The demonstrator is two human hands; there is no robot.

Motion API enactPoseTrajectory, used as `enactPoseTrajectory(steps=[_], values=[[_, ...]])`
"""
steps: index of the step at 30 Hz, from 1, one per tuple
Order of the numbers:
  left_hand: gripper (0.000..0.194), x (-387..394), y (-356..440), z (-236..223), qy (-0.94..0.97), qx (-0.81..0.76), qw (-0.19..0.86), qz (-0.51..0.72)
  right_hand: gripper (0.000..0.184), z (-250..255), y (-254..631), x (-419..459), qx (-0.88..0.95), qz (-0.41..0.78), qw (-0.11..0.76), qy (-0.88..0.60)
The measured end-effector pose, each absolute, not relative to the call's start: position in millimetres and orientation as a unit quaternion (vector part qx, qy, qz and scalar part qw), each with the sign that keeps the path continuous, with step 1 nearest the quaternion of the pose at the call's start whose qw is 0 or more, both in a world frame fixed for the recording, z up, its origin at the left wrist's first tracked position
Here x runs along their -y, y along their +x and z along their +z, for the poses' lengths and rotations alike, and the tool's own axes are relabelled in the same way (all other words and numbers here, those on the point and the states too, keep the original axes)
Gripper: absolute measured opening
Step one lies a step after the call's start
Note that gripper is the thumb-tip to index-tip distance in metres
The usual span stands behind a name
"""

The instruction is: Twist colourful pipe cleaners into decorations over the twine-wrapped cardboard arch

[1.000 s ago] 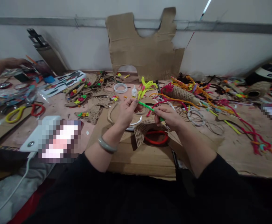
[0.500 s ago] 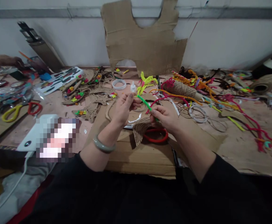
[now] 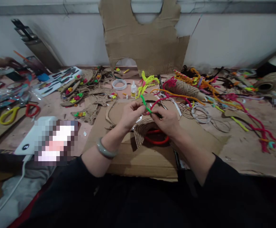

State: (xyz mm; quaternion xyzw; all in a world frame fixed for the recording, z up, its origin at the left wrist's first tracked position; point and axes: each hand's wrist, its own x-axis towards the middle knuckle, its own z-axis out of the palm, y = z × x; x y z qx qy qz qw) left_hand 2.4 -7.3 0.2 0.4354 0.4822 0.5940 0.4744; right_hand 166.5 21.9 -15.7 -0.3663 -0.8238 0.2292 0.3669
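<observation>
A bright green pipe cleaner (image 3: 143, 100) stretches between my two hands above the cardboard sheet (image 3: 149, 164). Fingertips of my left hand (image 3: 131, 115) are closed on its middle, and its upper end sticks up free. My right hand (image 3: 167, 122) pinches the lower end close beside the left fingertips. Beneath the hands lies a curved piece covered in twine (image 3: 142, 129), with a red looped handle (image 3: 158, 140) partly under it. Just beyond stand a small glue bottle (image 3: 133, 90) and a bundle of yellow pipe cleaners (image 3: 147, 84).
Twine-covered pieces with coloured flowers (image 3: 75, 96) lie at left, near yellow-handled scissors (image 3: 9, 116), a white power bank (image 3: 31, 136) and a phone. A twine spool (image 3: 182, 88) and tangled pipe cleaners (image 3: 254, 117) spread right. Another person's hand (image 3: 6, 62) is at far left.
My hands have come closer together on the green pipe cleaner, and its free end now points upward. The left hand moved toward the right one. The view has shifted slightly.
</observation>
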Motion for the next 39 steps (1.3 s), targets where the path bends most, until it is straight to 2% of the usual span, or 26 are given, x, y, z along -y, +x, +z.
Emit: enactPoseTrajectory(steps=[11,17,21,24,28,31,39], values=[[0.004,9.2,12.0,-2.3,0.454,-0.499,0.496,0.547,0.012,-5.3,162.7,-17.9,0.78,0.333,0.381,-0.367],[0.011,13.5,9.5,0.1,0.451,-0.431,0.552,0.553,0.032,-1.2,161.6,-18.1,0.606,0.665,0.325,-0.292],[0.016,16.5,8.9,0.2,0.451,-0.399,0.585,0.543,0.037,-0.1,163.6,-17.5,0.549,0.74,0.291,-0.257],[0.02,14.5,7.5,-0.9,0.457,-0.404,0.566,0.556,0.031,-3.3,164.4,-19.2,0.608,0.679,0.313,-0.266],[0.031,9.4,2.7,-1.6,0.441,-0.431,0.53,0.582,0.019,-9.3,164.6,-21.9,0.742,0.473,0.358,-0.314],[0.03,7.3,-1.2,-0.9,0.443,-0.461,0.506,0.579,0.015,-11.5,165.3,-22.9,0.792,0.362,0.367,-0.327],[0.018,7.4,0.2,-0.7,0.45,-0.475,0.517,0.552,0.015,-7.3,170.5,-24.5,0.818,0.288,0.362,-0.342]])
